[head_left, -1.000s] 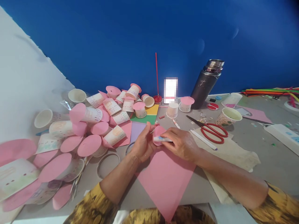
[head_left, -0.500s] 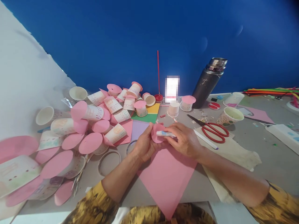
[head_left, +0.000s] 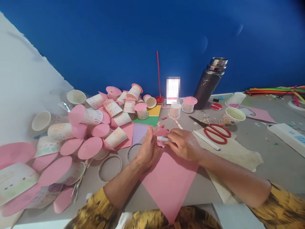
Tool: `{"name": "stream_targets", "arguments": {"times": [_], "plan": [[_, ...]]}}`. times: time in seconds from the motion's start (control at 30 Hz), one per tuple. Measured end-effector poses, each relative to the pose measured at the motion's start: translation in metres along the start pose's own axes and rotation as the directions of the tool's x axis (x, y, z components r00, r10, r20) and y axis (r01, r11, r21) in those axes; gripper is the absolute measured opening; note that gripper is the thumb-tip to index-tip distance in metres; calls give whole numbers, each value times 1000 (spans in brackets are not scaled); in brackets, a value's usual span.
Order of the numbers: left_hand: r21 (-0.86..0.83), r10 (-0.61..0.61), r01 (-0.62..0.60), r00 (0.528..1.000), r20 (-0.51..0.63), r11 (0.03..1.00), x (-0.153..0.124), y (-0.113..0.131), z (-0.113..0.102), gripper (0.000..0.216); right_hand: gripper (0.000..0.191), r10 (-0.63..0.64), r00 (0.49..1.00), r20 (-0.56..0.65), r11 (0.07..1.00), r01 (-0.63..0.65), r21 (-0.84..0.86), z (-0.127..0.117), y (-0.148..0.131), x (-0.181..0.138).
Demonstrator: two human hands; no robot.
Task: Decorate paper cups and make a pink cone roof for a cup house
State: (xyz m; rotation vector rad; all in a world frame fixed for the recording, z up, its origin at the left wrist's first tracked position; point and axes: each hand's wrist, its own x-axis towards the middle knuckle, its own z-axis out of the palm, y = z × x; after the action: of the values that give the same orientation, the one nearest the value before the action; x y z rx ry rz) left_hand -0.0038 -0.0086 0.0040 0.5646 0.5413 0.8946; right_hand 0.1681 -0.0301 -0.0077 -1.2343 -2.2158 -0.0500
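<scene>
My left hand (head_left: 149, 148) is closed round a small pink paper disc (head_left: 161, 133), which is curled between thumb and fingers. In my right hand (head_left: 182, 142) is a white tube with a blue label (head_left: 164, 139), probably glue, lying across the disc. Its tip end is hard to make out. Beneath both hands a large pink paper sheet (head_left: 171, 181) points one corner toward me. A white cup with dots (head_left: 174, 112) and a cup topped with a pink disc (head_left: 189, 104) stand just beyond the hands.
Many decorated paper cups with pink discs (head_left: 90, 148) are heaped at left. Tape rings (head_left: 110, 168) lie beside my left forearm. On the right are red-handled scissors (head_left: 215, 133), a cloth (head_left: 234, 156), a green-lined cup (head_left: 231, 117) and a white power strip (head_left: 288, 138). A dark flask (head_left: 209, 84) stands behind.
The pink disc, which lay flatter before, is now curled up more in my left hand. My right hand and the tube have shifted slightly left and down. The camera view has turned a little.
</scene>
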Motion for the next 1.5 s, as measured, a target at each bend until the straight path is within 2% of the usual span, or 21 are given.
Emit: {"name": "stream_targets", "arguments": {"times": [0.2,0.3,0.5,0.67,0.73,0.8,0.93,1.13,1.3,1.5], "plan": [[46,22,-22,1000,-11,999,3,-3,-1,67,17,139,985,100,986,-147,74,-4,-4,2],[93,59,-57,998,-22,994,2,-3,-2,65,16,190,981,46,979,-193,70,-3,-9,2],[81,74,-74,997,3,994,1,-10,-7,62,18,193,978,-76,981,-194,-8,3,-12,-1],[60,97,-98,995,22,993,1,-14,-4,65,25,212,973,-93,977,-210,25,2,-13,-2],[63,81,-83,996,37,995,0,-9,0,66,29,226,971,-77,973,-220,71,-2,-12,-1],[65,65,-66,998,6,996,-1,-2,2,66,32,234,970,-59,967,-226,118,-7,-12,0],[89,71,-62,992,-102,994,-3,7,1,57,23,157,987,-29,976,-151,155,-11,-9,3],[256,94,-58,987,-132,965,-2,0,-5,24,10,93,995,-47,995,-91,26,-5,-6,2],[214,38,14,971,-235,977,3,-1,-22,26,13,-39,995,-88,999,41,23,-3,-2,1],[228,38,15,973,-226,974,1,-1,-29,40,21,38,984,-171,999,-35,26,-5,-3,2]]}}
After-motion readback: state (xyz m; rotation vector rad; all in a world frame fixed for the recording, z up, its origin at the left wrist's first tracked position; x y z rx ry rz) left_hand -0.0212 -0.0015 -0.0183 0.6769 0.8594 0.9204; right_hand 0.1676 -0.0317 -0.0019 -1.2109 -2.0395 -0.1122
